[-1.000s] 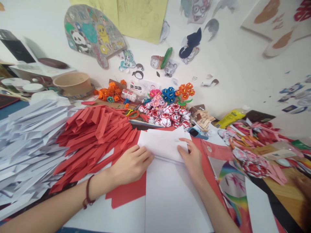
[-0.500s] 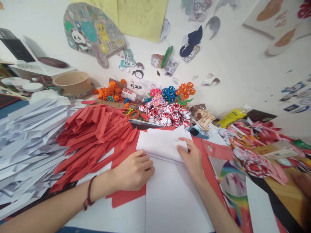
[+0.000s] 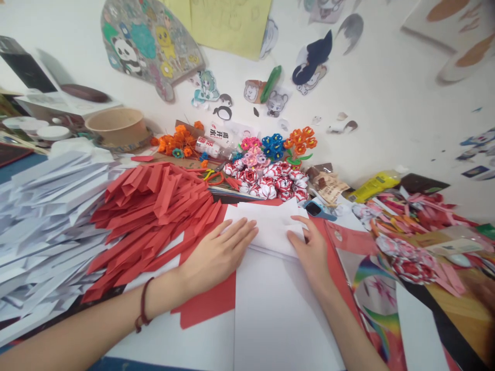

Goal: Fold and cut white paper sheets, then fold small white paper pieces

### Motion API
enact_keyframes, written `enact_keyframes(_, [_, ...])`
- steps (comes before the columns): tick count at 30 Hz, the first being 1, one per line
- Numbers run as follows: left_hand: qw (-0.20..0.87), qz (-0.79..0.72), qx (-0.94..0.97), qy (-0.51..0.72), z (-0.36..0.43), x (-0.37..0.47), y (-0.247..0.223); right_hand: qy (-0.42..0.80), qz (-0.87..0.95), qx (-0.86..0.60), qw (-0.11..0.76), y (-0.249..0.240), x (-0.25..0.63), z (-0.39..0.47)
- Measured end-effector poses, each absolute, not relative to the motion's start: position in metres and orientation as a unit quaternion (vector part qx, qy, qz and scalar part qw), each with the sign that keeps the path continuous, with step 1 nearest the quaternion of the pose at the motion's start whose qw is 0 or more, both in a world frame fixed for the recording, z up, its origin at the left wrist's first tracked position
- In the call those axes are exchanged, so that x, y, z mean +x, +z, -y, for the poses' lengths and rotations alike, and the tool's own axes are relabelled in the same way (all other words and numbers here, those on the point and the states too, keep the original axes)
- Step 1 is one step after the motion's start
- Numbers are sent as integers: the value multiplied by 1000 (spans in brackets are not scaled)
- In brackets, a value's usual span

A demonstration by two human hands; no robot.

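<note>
A folded white paper sheet (image 3: 273, 226) lies on a small stack in front of me, over larger white sheets (image 3: 278, 314) and red paper (image 3: 211, 304). My left hand (image 3: 218, 255) lies flat with fingers spread, its fingertips pressing the sheet's left part. My right hand (image 3: 311, 250) presses the sheet's right edge with the fingers bent down. A dark red cord sits on my left wrist. Neither hand holds anything off the table.
A heap of folded red strips (image 3: 154, 211) lies left of the sheet, with a pile of folded white strips (image 3: 46, 216) beyond it. Paper flowers (image 3: 266, 178), a bottle, scissors and a brown bowl (image 3: 116, 126) stand at the back. Coloured paper scraps (image 3: 410, 237) cover the right side.
My left hand has opened from a loose fist and slid forward onto the white sheet. My right hand stays on the right edge. The view has shifted slightly.
</note>
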State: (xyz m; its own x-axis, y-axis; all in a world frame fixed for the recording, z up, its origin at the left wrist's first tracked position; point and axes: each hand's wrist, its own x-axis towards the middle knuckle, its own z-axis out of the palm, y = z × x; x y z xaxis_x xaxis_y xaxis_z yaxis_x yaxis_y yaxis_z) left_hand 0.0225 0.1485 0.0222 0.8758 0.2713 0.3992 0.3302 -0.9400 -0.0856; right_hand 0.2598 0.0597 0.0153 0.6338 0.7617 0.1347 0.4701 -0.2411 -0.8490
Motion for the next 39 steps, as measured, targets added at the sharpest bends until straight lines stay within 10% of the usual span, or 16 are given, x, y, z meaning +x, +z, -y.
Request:
enact_keyframes(14, [-84, 170, -973, -129, -158, 24, 15, -153, 604, -712, 323, 26, 237, -52])
enact_keyframes(39, [-73, 137, -979, -129, -164, 23, 8, -72, 751, -643, 134, -11, 207, -40])
